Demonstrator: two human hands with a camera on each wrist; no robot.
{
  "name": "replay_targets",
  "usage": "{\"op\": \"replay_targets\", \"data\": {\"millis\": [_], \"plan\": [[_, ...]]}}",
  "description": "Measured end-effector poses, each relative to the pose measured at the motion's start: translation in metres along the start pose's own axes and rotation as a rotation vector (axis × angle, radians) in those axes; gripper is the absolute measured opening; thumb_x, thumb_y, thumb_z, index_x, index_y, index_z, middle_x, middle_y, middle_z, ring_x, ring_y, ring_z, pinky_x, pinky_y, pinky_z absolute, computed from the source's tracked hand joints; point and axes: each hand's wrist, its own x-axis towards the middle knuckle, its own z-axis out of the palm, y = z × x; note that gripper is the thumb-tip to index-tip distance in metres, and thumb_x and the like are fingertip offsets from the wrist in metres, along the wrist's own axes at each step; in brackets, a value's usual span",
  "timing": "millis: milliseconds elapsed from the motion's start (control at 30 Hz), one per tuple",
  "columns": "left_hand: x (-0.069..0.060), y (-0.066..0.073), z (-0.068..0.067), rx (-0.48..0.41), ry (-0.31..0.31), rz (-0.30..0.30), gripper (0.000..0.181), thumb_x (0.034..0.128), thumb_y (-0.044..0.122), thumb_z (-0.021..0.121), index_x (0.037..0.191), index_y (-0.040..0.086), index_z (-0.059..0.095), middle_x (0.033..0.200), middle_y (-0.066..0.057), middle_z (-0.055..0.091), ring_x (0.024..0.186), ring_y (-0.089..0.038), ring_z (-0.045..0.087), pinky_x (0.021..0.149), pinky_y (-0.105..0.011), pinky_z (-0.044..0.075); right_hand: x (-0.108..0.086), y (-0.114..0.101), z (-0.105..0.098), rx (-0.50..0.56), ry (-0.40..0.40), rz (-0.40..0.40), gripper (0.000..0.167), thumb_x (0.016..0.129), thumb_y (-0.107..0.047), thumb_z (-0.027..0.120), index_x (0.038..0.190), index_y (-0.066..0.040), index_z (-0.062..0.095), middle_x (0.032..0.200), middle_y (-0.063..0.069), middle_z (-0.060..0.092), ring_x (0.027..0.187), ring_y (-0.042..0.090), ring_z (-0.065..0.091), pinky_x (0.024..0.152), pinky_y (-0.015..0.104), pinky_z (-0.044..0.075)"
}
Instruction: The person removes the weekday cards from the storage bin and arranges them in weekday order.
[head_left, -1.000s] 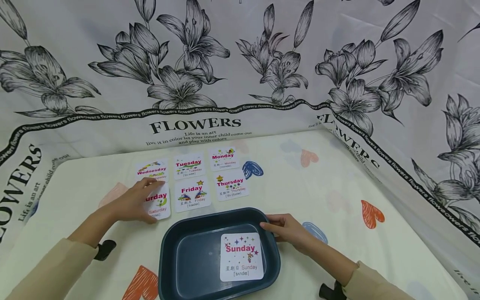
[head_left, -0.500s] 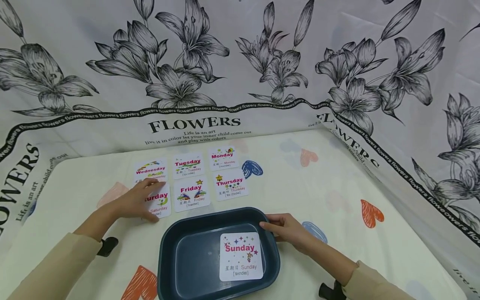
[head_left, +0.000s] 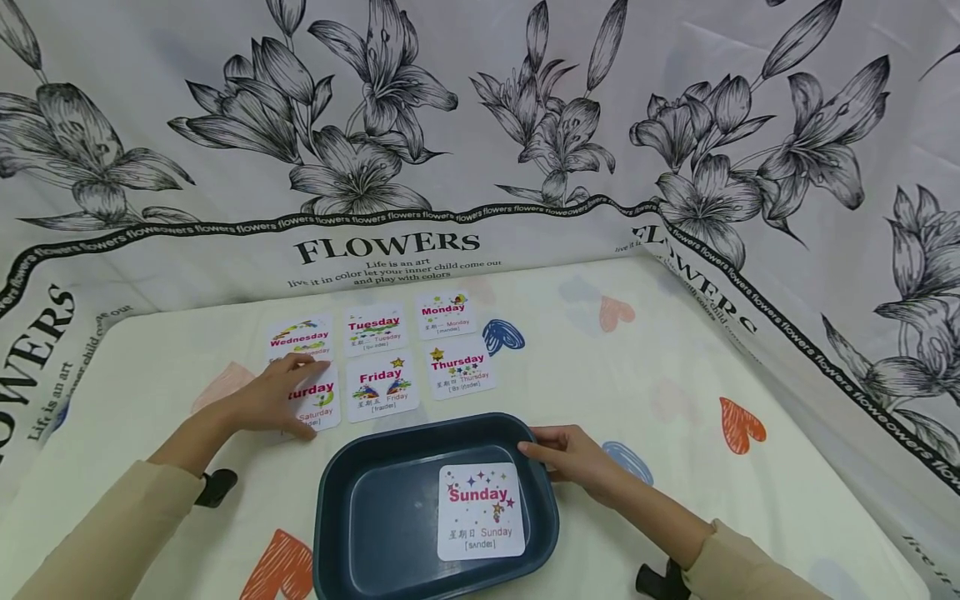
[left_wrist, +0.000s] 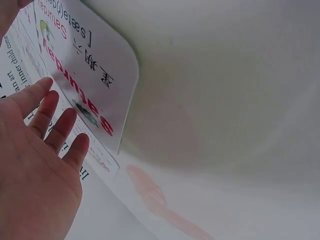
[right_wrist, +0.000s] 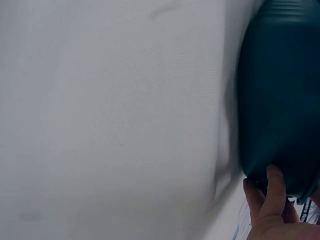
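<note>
My left hand [head_left: 273,400] spans the Saturday card [head_left: 318,406], thumb at its near edge and fingertips at its far edge. In the left wrist view the Saturday card [left_wrist: 95,60] lies tilted between thumb and index finger, while the other fingers stretch out loosely. At the right end of a dark blue tray [head_left: 352,454], my right hand [head_left: 573,458] grips the rim, thumb on top and fingers outside. The right wrist view shows fingers against the outer wall of the tray [right_wrist: 280,100]. Inside the tray, a Sunday card [head_left: 482,512] lies face up on the right side.
Beyond the tray lie cards for Wednesday [head_left: 300,335], Tuesday [head_left: 375,329], Monday [head_left: 446,315], Friday [head_left: 382,387] and Thursday [head_left: 461,367], in two rows. A heart-printed cloth [head_left: 675,517] covers the table. A flower-printed curtain [head_left: 480,150] hangs behind.
The Saturday card's near edge has shifted slightly away from me with my left hand. My right hand still holds the tray; the tray and the other cards stay in place.
</note>
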Motion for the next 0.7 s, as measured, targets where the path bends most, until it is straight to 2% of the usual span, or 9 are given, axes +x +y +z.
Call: {"op": "replay_targets", "data": {"millis": [200,367,567,700], "plan": [[-0.002,0.001,-0.001,0.003,0.012,-0.009,0.103,0.0537,0.039,0.085,0.139,0.006,0.037,0.134,-0.022,0.03,0.115,-0.041,0.03,0.09,-0.059,0.04,0.0,0.0,0.0,0.001,-0.005,0.002,0.053,0.086,-0.031,0.065,0.125,0.003,0.054,0.114,0.017,0.063,0.101,0.027,0.063,0.077,0.041,0.053],[-0.003,0.006,-0.006,0.008,0.042,0.016,0.103,0.0563,0.042,0.084,0.139,0.006,0.035,0.134,-0.023,0.029,0.116,-0.041,0.031,0.091,-0.059,0.039,0.001,0.001,-0.001,0.006,-0.011,0.001,0.053,0.086,-0.031,0.064,0.125,0.003,0.054,0.115,0.017,0.063,0.101,0.027,0.063,0.078,0.041,0.053],[-0.002,0.018,-0.017,0.015,0.089,0.06,0.097,0.0607,0.042,0.083,0.139,0.009,0.036,0.138,-0.021,0.028,0.125,-0.041,0.025,0.096,-0.062,0.032,0.001,0.001,0.0,0.01,-0.014,0.0,0.054,0.085,-0.032,0.065,0.125,0.003,0.054,0.115,0.017,0.063,0.101,0.027,0.063,0.078,0.041,0.053],[-0.003,0.032,-0.019,-0.016,0.105,0.084,0.092,0.0635,0.045,0.081,0.138,0.012,0.038,0.14,-0.02,0.028,0.127,-0.041,0.023,0.094,-0.065,0.031,0.001,0.001,0.0,0.012,-0.018,-0.002,0.054,0.086,-0.032,0.065,0.125,0.003,0.054,0.115,0.017,0.063,0.101,0.027,0.063,0.078,0.041,0.052]]}}
